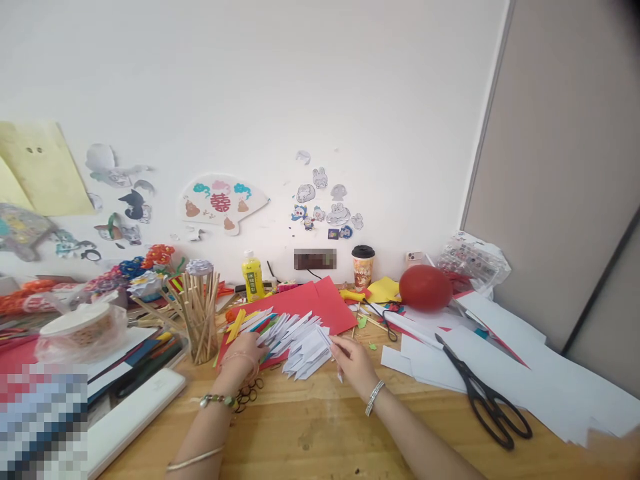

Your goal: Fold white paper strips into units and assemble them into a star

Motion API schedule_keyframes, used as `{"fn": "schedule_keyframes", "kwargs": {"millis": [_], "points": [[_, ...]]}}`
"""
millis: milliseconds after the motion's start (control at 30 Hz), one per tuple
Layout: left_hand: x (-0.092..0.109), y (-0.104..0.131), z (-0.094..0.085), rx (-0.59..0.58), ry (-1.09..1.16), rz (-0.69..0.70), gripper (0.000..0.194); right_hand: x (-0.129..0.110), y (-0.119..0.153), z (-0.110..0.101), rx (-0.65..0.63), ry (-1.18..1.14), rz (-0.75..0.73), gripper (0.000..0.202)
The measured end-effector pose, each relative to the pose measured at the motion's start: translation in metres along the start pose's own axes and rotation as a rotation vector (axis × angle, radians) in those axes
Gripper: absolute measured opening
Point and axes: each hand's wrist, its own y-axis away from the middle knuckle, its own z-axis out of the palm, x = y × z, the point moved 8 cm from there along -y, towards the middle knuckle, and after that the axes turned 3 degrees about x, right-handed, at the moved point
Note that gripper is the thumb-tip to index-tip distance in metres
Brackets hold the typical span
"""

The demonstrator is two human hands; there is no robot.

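Head view: my left hand [243,360] is at the left side of the white folded papers [303,360]. Its fingertips are hidden, so I cannot tell if it grips any. The pile lies between my hands. My right hand [356,360] looks to pinch one folded paper [324,339] by its end. I think a soft pinch is best, so the paper does not bend, and my other hand should stop the pile sliding. Left of my left hand: one bowl [80,331], one bunch of sticks [197,313]. Past it: one yellow bottle [253,277]. Between my hands: too many papers to count. Past my right hand: one drink cup [363,270]. To its right: one red balloon [425,288], one pair of scissors [477,387].
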Motion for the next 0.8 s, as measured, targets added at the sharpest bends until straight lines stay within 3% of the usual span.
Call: {"fn": "schedule_keyframes", "kwargs": {"millis": [233,500,600,800], "points": [[0.016,0.002,0.013,-0.026,-0.082,0.006,0.023,-0.005,-0.002,-0.005,0.044,0.023,-0.064,0.031],[0.023,0.006,0.0,0.014,-0.08,0.018,0.023,-0.005,-0.002,-0.004,0.039,0.018,-0.063,0.032],[0.027,0.004,0.003,0.006,-0.063,0.048,0.023,-0.004,-0.002,-0.003,0.027,0.033,-0.062,0.032],[0.01,-0.003,0.02,-0.015,-0.035,0.034,0.031,-0.002,-0.002,-0.002,0.02,0.02,-0.063,0.031]]}}
